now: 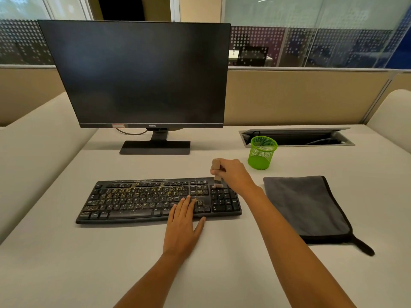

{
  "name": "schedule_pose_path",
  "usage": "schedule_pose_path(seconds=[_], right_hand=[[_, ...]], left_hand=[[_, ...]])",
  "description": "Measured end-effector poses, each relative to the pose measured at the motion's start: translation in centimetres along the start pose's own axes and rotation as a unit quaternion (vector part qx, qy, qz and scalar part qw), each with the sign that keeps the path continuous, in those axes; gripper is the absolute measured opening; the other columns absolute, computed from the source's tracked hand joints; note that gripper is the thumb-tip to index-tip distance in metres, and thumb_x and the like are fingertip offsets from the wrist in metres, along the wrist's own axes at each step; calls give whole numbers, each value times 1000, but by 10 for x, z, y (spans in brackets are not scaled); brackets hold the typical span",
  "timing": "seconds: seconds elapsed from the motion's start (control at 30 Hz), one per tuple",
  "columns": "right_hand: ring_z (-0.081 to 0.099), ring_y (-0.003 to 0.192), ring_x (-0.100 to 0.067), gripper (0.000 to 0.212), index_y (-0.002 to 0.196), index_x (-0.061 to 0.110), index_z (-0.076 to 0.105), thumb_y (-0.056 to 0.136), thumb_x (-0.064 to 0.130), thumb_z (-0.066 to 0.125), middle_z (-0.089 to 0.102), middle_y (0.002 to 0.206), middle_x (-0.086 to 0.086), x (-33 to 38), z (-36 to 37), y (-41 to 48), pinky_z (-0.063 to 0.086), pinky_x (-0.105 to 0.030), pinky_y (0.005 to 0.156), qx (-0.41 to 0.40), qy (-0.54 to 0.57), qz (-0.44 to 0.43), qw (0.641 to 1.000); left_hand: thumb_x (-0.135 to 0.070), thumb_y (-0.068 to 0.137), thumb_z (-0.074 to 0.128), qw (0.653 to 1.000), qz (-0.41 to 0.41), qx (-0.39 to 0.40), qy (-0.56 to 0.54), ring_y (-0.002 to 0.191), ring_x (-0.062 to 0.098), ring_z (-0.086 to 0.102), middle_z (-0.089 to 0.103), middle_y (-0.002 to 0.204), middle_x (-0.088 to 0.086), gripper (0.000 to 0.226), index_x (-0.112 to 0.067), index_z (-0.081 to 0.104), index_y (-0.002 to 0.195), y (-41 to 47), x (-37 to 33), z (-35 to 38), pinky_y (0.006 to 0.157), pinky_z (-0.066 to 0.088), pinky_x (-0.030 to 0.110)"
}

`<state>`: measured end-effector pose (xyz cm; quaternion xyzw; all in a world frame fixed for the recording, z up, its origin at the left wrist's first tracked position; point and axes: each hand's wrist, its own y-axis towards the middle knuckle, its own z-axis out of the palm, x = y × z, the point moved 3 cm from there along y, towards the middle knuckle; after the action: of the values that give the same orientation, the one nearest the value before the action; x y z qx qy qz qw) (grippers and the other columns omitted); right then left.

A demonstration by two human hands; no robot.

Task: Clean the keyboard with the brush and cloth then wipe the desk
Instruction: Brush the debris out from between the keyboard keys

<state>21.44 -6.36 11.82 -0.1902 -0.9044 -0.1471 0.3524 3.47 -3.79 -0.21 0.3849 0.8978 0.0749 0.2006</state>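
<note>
Brushing step. Right grip (233, 174) holds the brush (215, 165), its bristles on the keyboard's (138, 201) upper right corner. Left grip (182, 227) lies flat, fingers straight, across the front keys. Crumbs litter the main key block, so short strokes along the rows, all in one direction, should serve best. The left grip covers some littered keys. The cloth (304, 207) lies on the surface (66, 263) at right, with a cup (262, 153) near the brush.

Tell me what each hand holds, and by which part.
Right hand grips the brush by its wooden handle; left hand rests flat on the keyboard, holding nothing.
</note>
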Motion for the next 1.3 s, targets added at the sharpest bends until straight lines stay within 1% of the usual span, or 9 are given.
schedule_pose_path(seconds=[0.17,0.23,0.37,0.5,0.63,0.73,0.83,1.0,1.3], right_hand=[[62,86,-23,15,90,8,63,92,22,58,68,94,-9,21,26,-4,47,-31,74,59,-98,-40,993],[63,89,-22,18,99,6,67,91,21,60,69,97,-11,24,28,-4,50,-31,79,45,-43,-30,998],[57,67,1,13,98,-1,66,91,7,58,68,94,-15,17,7,-5,41,1,56,-98,161,48,981],[51,59,-1,13,94,-3,64,92,7,56,63,80,-4,3,-3,-8,35,1,48,-209,118,93,966],[57,63,-8,13,94,0,62,93,12,55,59,73,1,-4,8,-12,40,-3,52,-184,46,129,973],[64,85,-27,13,94,2,61,91,9,51,67,91,-14,-2,13,-6,51,-30,66,-121,-55,120,984],[61,94,-30,17,99,1,62,90,6,47,65,98,-17,5,5,1,42,-29,63,-88,-118,132,980],[64,89,-27,16,101,4,61,94,16,53,65,95,-14,1,4,-5,56,-38,74,-174,-20,135,975],[60,100,-31,23,112,1,59,93,7,49,63,108,-17,12,5,-3,42,-27,68,-75,-125,141,979]], left_hand=[[-62,90,14,1000,-3,0,-3,142,13,18,29,152,0,72,-18,36,143,0,0,0,116,5,31],[-62,90,14,1000,-3,3,-4,142,13,17,28,152,-1,73,-18,35,144,0,0,0,116,2,30],[-59,92,19,1000,1,3,-1,140,15,24,34,149,2,68,-17,41,141,-1,-1,-2,115,3,28],[-64,90,8,1000,2,4,-9,141,14,19,29,152,0,75,-18,36,143,-1,0,-2,115,-2,26],[-62,90,11,1000,1,-2,-8,141,14,20,30,151,0,73,-18,36,143,0,-1,-2,114,-3,25],[-63,89,9,1000,0,4,-8,142,12,14,25,153,-2,74,-20,32,145,-1,0,-1,116,-3,28],[-62,89,12,1000,-2,7,-6,142,13,17,27,152,-1,73,-19,34,144,-1,0,-1,115,-3,26],[-59,91,18,1000,1,5,-6,140,15,23,33,150,1,69,-17,39,141,-1,0,-2,115,1,27],[-65,89,6,1000,-2,5,-4,142,13,16,27,152,-2,77,-19,33,144,0,1,1,115,1,30]])
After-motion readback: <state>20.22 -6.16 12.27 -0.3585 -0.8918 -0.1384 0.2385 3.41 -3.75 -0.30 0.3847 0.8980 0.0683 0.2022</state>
